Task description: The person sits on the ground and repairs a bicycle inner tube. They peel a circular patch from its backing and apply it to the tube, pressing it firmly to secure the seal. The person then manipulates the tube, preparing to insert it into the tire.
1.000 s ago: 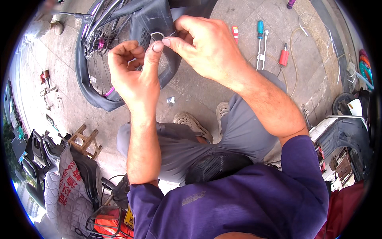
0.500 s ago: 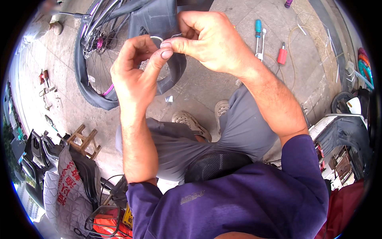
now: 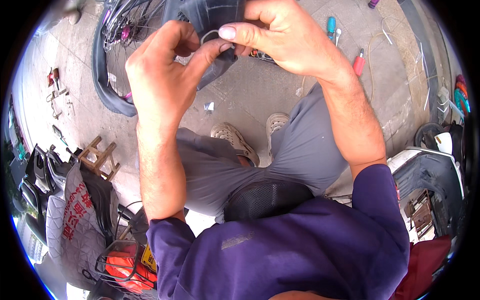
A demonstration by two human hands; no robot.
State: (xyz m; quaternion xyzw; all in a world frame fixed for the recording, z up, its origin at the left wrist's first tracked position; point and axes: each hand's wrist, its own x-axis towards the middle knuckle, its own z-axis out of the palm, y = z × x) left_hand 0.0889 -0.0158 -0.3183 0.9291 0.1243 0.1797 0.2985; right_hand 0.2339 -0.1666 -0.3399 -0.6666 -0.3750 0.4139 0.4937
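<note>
My left hand and my right hand meet in front of the black inner tube. Between them runs a thin pale curved strip, pinched between thumbs and fingers; its ends are hidden. The right thumb lies just above the left thumb tip, close to the tube. Behind my hands stands a bicycle wheel with a pink hub and a black tyre hanging around it. I cannot tell whether the strip touches the tube.
On the pavement to the right lie a blue-handled screwdriver, a red-handled tool and a thin hose. A small foil piece sits near my shoes. A wooden stool stands at left; a scooter body at right.
Both hands have shifted slightly upward in view and look larger, still pinching the strip. The right thumb reaches further over the left one. My right arm now covers more of the tools.
</note>
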